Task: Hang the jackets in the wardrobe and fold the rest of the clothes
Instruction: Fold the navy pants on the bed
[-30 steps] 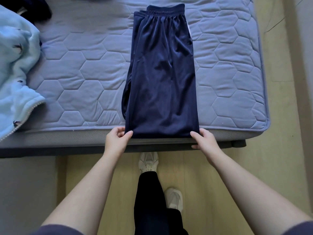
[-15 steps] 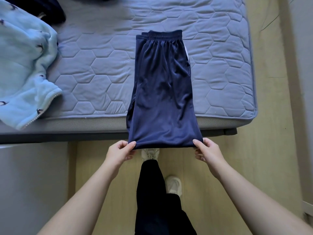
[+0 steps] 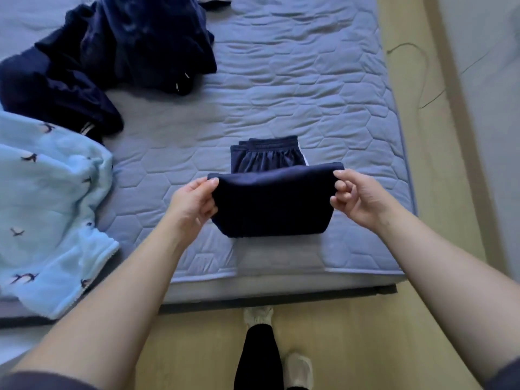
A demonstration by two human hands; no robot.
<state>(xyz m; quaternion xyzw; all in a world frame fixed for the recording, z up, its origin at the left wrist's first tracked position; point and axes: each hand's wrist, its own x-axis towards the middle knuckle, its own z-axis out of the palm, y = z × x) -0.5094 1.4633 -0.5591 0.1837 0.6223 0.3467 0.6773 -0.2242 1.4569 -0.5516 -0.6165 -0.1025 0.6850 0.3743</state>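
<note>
Navy pants: on the mattress, toward its near edge, right of centre. They look doubled lengthwise (layers show at the waistband). The waistband lies flat on the quilting, w/ a white stripe at its right. Leg end is lifted and held just short of the waistband, not laid down yet.

L hand pinches the left corner of the raised edge, thumb on top. R hand pinches the right corner the same way, spare fingers loosely curled. Both grips closed on fabric, cloth taut betw. them.

Step, by my read: crosswise fold of the pants, midway. The crease sits on the mattress nearest me, top layer in the air.

Next move calls for carrying both corners fwd evenly till the edge meets the waistband, then lower, let go, smooth flat. Fabric looks thin and slick, so it will prob. slide. Corners should land together or the layers skew.

Around: pale blue fleece w/ bird print at left, draped over the mattress edge, unfolded. Heap of dark clothes at far left, unfolded; can't tell if any are jackets. Wood floor below, thin cord on it at right. No wardrobe in view. Most of the task looks left to do.
</note>
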